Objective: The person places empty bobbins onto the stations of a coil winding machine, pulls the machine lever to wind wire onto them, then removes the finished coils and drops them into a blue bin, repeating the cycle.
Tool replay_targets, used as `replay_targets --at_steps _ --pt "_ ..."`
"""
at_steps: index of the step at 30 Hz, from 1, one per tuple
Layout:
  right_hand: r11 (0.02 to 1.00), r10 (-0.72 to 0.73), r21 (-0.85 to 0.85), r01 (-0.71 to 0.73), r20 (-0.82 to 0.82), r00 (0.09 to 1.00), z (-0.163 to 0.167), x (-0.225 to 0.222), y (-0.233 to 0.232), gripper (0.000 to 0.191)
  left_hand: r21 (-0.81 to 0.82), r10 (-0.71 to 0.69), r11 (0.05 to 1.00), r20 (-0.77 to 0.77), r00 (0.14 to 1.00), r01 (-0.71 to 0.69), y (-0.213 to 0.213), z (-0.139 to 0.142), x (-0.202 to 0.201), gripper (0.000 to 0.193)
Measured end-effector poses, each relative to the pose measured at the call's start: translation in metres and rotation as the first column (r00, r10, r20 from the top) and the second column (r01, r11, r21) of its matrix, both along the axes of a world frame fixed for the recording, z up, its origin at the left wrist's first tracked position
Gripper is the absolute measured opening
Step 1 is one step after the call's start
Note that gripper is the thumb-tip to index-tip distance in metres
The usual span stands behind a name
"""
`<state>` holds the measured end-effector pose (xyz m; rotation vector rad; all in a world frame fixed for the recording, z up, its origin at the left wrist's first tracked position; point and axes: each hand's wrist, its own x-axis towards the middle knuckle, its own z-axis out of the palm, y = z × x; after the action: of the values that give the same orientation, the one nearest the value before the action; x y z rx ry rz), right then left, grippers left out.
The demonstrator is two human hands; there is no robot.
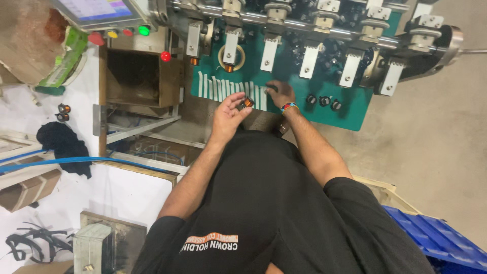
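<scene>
My left hand [229, 110] is raised in front of the machine and pinches a small copper-wound coil [247, 102] between its fingertips. My right hand [280, 93], with a coloured band on the wrist, rests its fingers on the green machine plate [350, 114]. It sits at the right end of a row of white paper strips [228, 87]. Something small and dark lies under its fingertips; whether they grip it is hidden. Three black coils [323, 100] lie on the plate just right of that hand.
A row of metal clamp arms [308, 60] hangs over the plate, with a round ring [232, 58] beneath one. An open cardboard box [139, 76] and a control panel with coloured buttons [127, 32] stand left. A blue crate [439, 238] is at lower right.
</scene>
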<state>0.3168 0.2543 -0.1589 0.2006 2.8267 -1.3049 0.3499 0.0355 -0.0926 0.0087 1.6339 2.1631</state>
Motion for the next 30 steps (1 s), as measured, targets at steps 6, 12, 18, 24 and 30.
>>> replay_targets --at_steps 6,12,18,24,30 --pt "0.979 -0.086 0.188 0.075 0.053 0.995 0.039 0.006 -0.034 0.014 -0.363 -0.145 0.927 -0.118 0.982 0.093 -0.030 0.007 -0.015 0.063" --pt "0.908 0.192 -0.354 -0.224 -0.124 0.974 0.131 0.053 -0.050 0.020 -0.338 -0.276 0.921 -0.210 0.938 0.195 -0.034 0.027 -0.050 0.072" --pt "0.986 -0.057 -0.162 0.044 -0.076 0.995 0.161 0.041 -0.059 0.025 -0.349 -0.475 0.877 -0.533 0.700 0.330 -0.018 0.053 -0.069 0.063" --pt "0.946 -0.255 -0.213 0.245 -0.020 0.967 0.157 0.080 -0.063 0.031 -0.415 -0.531 0.846 -0.601 0.597 0.335 -0.007 0.061 -0.077 0.046" --pt "0.576 -0.205 -0.751 0.323 0.251 0.946 0.160 0.105 -0.059 0.018 -0.384 -0.445 0.884 -0.519 0.730 0.266 0.001 0.055 -0.083 0.043"
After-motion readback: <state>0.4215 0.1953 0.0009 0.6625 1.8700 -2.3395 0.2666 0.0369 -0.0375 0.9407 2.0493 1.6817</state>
